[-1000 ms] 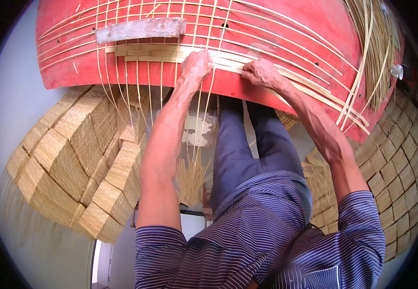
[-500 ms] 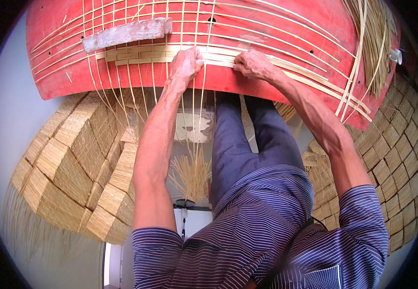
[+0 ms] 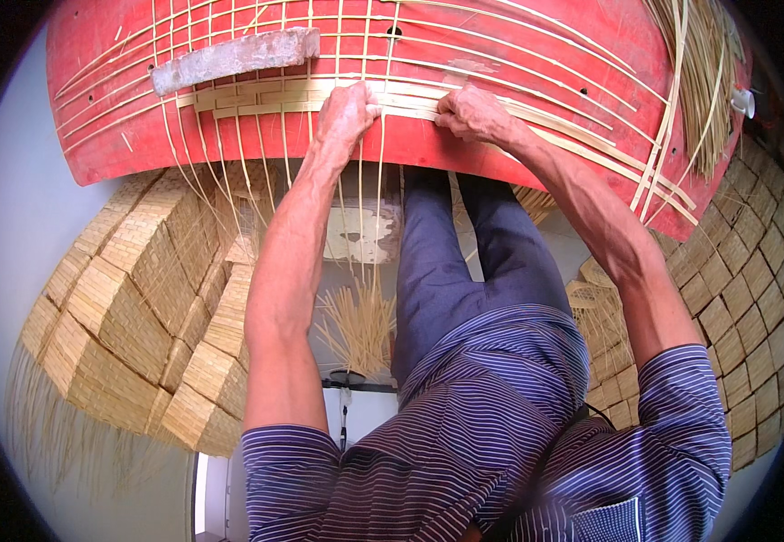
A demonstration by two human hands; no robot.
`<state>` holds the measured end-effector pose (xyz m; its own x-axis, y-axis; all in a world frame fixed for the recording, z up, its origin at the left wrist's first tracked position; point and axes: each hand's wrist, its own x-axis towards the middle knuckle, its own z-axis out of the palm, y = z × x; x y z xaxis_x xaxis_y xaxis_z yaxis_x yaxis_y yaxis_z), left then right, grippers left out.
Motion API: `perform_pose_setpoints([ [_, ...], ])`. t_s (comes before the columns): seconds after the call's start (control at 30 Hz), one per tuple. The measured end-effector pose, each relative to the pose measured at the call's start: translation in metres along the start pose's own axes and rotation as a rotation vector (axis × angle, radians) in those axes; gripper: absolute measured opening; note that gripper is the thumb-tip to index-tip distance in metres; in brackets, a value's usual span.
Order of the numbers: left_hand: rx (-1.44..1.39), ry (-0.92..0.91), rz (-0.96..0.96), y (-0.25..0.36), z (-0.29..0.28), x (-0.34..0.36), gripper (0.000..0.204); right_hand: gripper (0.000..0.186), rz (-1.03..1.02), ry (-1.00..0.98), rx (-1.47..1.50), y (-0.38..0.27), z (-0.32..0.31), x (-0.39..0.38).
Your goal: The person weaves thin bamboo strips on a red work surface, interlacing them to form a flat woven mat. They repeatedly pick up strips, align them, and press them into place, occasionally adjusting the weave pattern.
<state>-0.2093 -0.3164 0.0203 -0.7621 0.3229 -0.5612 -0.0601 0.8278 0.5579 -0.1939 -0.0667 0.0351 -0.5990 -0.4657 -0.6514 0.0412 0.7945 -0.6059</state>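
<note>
Pale flat woven strips (image 3: 266,98) cross a grid of thinner pale strips (image 3: 365,41) on a curved red board (image 3: 139,144). A whitish bar (image 3: 234,59) lies across the grid at upper left. My left hand (image 3: 347,113) is closed on the flat strips at their middle, knuckles up, beside a long upright strip. A short way to its right, my right hand (image 3: 464,116) has curled fingers gripping the same band of strips, which runs on toward the board's right end. The fingertips of both hands are partly hidden.
A bundle of loose strips (image 3: 695,81) lies at the board's right, beside a white cylindrical fitting (image 3: 742,104). Woven blocks are stacked at the left (image 3: 121,325) and right (image 3: 744,316). More loose strips (image 3: 360,334) sit below the board, beside my legs.
The board and both hands have shifted up and left in the picture as the view moved. My hands stay closed on the band of strips, with little change in their grip.
</note>
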Motion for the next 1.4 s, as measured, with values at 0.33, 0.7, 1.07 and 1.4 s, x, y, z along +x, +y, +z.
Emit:
perform_pose_setpoints([
  [0.33,-0.089,0.035,-0.063,-0.005,0.006,-0.001,0.021,0.024,0.063,-0.009,0.119,-0.005,0.002,-0.002],
  [0.7,-0.089,0.112,-0.145,0.008,0.008,-0.005,0.022,0.029,0.224,-0.125,0.370,-0.021,0.007,0.010],
  [1.07,-0.104,0.184,-0.190,0.012,0.016,-0.011,0.019,0.020,0.286,-0.314,0.650,-0.050,0.000,0.030],
  [1.4,-0.131,0.170,-0.172,0.011,0.013,-0.011,0.019,0.017,0.300,-0.269,0.695,-0.071,0.011,0.040],
])
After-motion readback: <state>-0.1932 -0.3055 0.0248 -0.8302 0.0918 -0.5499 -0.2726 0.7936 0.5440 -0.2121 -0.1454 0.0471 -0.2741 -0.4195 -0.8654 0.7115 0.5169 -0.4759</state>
